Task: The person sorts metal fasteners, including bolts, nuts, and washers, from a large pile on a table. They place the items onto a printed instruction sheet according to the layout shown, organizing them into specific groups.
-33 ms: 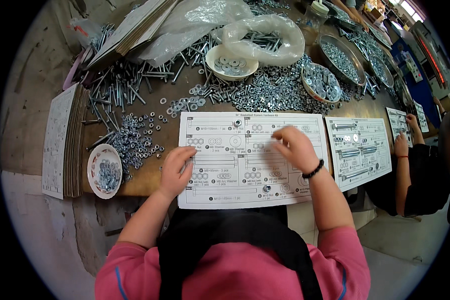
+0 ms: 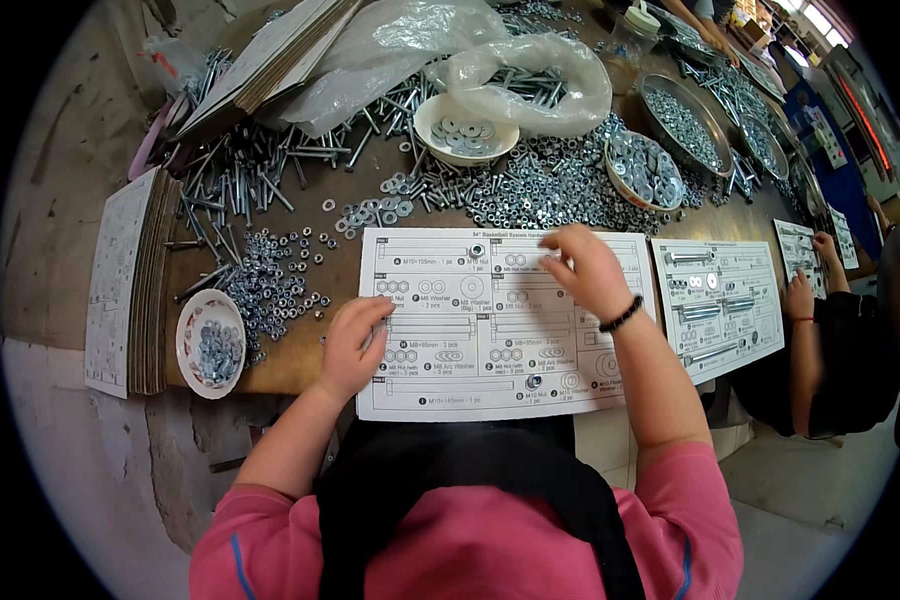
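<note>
A white printed card (image 2: 440, 405) with outline drawings of bolts, nuts and washers lies flat in front of me. One metal nut (image 2: 477, 251) sits near its top edge and another nut (image 2: 534, 381) near its bottom edge. My left hand (image 2: 355, 345) rests on the card's left side, fingers loosely bent and thumb apart. Over the card's upper right part is my right hand (image 2: 585, 272), wearing a dark bead bracelet (image 2: 624, 314). Its fingers point left with a gap to the thumb; the palm side is hidden, and I see nothing between the fingertips.
A bowl of small washers (image 2: 210, 342) and loose nuts (image 2: 270, 280) lie at left, beside stacked cards (image 2: 120, 285). Behind the card are piled nuts (image 2: 550, 180), bolts (image 2: 240, 175) and a bowl of large washers (image 2: 465, 133). A filled card (image 2: 720, 300) and a co-worker's hands (image 2: 810, 270) are right.
My right hand has shifted a little away from me, toward the card's top edge. My left hand stays at the left side, and both nuts keep their places on the card.
</note>
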The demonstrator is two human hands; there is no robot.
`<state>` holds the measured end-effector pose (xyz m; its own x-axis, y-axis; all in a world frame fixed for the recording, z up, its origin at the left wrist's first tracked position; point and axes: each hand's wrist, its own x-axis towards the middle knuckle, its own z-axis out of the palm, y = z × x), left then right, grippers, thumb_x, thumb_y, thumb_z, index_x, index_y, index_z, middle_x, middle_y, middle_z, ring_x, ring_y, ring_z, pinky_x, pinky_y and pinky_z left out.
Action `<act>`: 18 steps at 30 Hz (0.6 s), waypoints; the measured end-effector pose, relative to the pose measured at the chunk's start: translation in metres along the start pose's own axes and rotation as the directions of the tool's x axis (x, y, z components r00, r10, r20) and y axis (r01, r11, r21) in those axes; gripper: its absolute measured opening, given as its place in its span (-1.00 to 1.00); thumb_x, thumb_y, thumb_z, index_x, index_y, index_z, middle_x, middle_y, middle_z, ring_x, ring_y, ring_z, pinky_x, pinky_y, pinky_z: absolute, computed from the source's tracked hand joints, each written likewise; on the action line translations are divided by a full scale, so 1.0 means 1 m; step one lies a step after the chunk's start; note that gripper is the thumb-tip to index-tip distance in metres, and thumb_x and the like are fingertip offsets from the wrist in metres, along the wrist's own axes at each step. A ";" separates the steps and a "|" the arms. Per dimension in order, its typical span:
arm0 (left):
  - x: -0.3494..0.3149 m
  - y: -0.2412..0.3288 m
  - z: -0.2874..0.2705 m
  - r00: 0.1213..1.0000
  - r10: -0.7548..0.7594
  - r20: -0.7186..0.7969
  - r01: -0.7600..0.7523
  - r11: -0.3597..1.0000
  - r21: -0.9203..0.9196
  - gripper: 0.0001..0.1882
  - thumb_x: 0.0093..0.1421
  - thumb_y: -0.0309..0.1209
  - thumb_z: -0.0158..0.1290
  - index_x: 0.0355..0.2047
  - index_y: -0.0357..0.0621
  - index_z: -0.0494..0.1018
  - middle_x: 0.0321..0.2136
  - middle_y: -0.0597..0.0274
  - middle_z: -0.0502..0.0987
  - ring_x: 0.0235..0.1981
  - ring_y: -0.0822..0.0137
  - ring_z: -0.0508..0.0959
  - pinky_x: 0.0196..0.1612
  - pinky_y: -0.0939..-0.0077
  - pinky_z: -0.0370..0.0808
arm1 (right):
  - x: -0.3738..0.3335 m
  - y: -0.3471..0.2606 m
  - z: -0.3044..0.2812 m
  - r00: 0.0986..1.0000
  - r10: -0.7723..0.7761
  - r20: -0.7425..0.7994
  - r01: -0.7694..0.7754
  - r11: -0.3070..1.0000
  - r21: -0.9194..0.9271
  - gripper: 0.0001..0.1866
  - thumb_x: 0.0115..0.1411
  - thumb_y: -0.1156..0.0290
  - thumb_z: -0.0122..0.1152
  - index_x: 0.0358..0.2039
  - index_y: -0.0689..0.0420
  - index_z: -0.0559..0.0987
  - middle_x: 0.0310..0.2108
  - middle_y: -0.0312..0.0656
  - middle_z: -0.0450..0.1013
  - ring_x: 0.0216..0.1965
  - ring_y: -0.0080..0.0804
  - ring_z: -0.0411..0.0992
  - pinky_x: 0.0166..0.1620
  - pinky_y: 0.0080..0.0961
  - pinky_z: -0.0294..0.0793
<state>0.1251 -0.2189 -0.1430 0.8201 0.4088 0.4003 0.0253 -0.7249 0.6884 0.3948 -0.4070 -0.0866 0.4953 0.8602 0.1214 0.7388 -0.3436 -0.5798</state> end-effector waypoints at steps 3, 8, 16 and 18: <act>-0.001 -0.001 0.000 1.000 -0.010 -0.001 0.010 1.000 -0.003 -0.68 -0.04 -0.60 -0.01 -0.21 -0.22 0.45 -0.19 0.06 0.47 -0.16 0.06 0.44 -0.07 0.29 0.36 | 0.056 0.011 0.007 0.943 -0.294 -0.155 0.269 0.949 -0.163 -0.67 -0.02 0.31 0.25 -0.23 0.14 0.50 -0.27 -0.14 0.41 -0.20 -0.19 0.37 -0.13 -0.33 0.37; -0.002 -0.001 0.000 1.000 0.000 -0.021 0.000 1.000 -0.015 -0.69 -0.04 -0.60 -0.01 -0.22 -0.23 0.45 -0.23 0.07 0.48 -0.18 0.07 0.46 -0.08 0.29 0.37 | 0.137 -0.001 0.024 0.949 -0.314 0.006 0.305 0.917 -0.259 -0.46 -0.03 0.11 0.24 -0.06 0.12 0.44 -0.03 -0.12 0.36 0.00 -0.19 0.32 0.04 -0.33 0.29; -0.002 -0.004 -0.001 1.000 0.002 -0.012 -0.002 0.999 -0.037 -0.70 -0.05 -0.59 -0.01 -0.24 -0.23 0.45 -0.23 0.08 0.48 -0.19 0.08 0.46 -0.09 0.29 0.38 | 0.179 -0.012 0.031 0.905 -0.014 0.425 0.246 0.832 -0.497 -0.64 0.04 0.08 0.15 -0.21 0.00 0.55 -0.26 -0.13 0.51 -0.16 -0.16 0.44 -0.05 -0.26 0.37; -0.002 -0.004 -0.001 1.000 0.010 -0.016 -0.010 0.999 -0.041 -0.71 -0.05 -0.58 -0.01 -0.24 -0.23 0.45 -0.23 0.08 0.48 -0.19 0.08 0.46 -0.10 0.29 0.38 | 0.176 -0.013 0.026 0.900 -0.110 0.422 0.329 0.806 -0.492 -0.70 0.05 0.15 0.14 -0.25 0.01 0.55 -0.32 -0.11 0.51 -0.23 -0.13 0.46 -0.14 -0.25 0.41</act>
<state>0.1227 -0.2160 -0.1459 0.8110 0.4107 0.4166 -0.0067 -0.7056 0.7086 0.4605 -0.2413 -0.0790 0.1719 0.9708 -0.1672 0.9833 -0.1794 -0.0309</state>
